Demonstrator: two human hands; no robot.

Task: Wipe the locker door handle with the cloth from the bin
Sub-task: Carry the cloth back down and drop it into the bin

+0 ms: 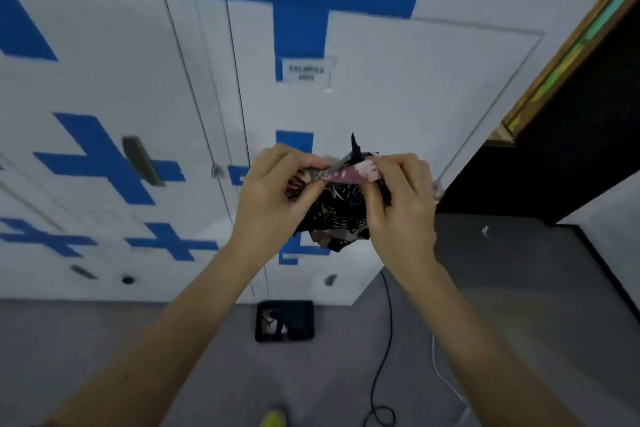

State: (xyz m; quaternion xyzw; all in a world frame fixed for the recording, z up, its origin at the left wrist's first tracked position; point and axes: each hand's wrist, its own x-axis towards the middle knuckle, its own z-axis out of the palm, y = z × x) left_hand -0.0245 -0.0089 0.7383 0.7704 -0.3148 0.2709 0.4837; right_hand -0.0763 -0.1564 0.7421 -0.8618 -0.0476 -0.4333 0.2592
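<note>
A dark patterned cloth (337, 211) with a pink edge hangs bunched between both hands, in front of the white locker doors. My left hand (273, 198) pinches its left end and my right hand (401, 204) grips its right end, stretching the top edge taut. A grey locker door handle (142, 160) is to the left on a neighbouring door, well apart from the cloth. The door behind the cloth (398, 87) carries a small paper label (306, 71); any handle there is hidden by my hands. A black bin (284, 321) sits on the floor below, with more fabric inside.
White lockers with blue cross markings fill the wall ahead. A dark panel with a wooden frame (561, 55) stands at the right. A black cable (382, 357) and a white cord (446, 378) trail over the grey floor. Small keyholes (127, 279) dot the lower doors.
</note>
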